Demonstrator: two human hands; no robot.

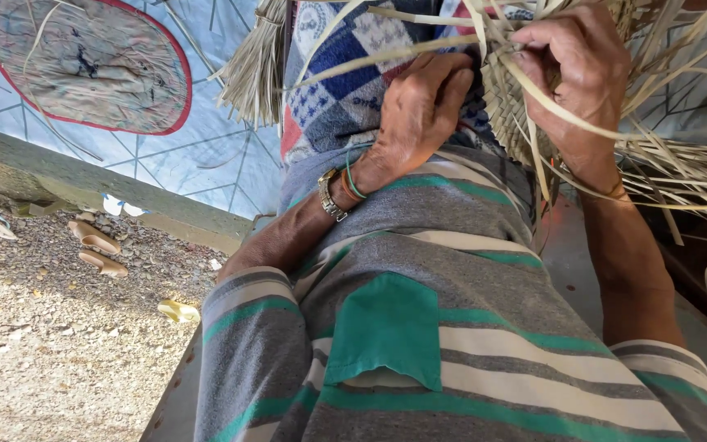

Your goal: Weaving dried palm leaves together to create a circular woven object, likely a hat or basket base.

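Straw weave [517, 98] gripped by two hands: left hand [419, 110], right hand [574, 74].

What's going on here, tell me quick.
A person in a grey, green and white striped shirt is weaving dried palm-leaf strips into a woven piece held over the lap. The right hand pinches a strip at the woven edge, while the left hand presses against the work from below. Loose strips fan out to the side. A patchwork cloth lies beneath, and sandals sit on the gravel.

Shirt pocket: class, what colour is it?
Plain teal green pocket on a grey, cream and green striped shirt; head view.
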